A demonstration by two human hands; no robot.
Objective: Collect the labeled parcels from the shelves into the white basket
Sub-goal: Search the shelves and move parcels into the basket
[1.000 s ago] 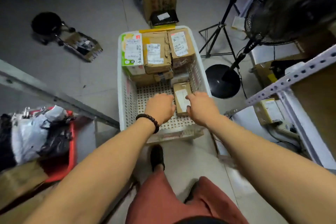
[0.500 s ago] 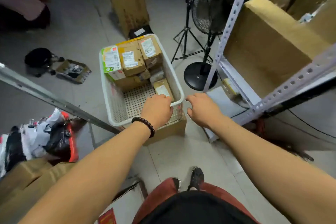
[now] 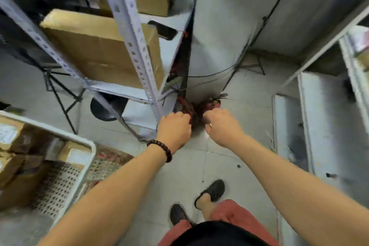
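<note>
The white basket (image 3: 87,146) stands at the lower left with several labeled cardboard parcels (image 3: 14,168) inside. My left hand (image 3: 174,129), a bead bracelet on its wrist, hangs with loosely curled fingers in the middle of the view and holds nothing. Just to its right my right hand (image 3: 222,126) is also loosely curled and empty. Both hands are away from the basket, over the floor near the foot of a grey metal shelf (image 3: 129,32). A large cardboard box (image 3: 93,50) lies on that shelf.
A second shelf unit (image 3: 323,122) stands at the right. A tripod (image 3: 60,94) and a round black fan base (image 3: 105,108) are left of the first shelf. Red and dark clutter (image 3: 197,106) lies in the corner by the wall. My feet stand on grey tiles.
My view has swung right, from the basket to the shelf corner. Both hands let go of the small parcel, left the basket and now hang empty.
</note>
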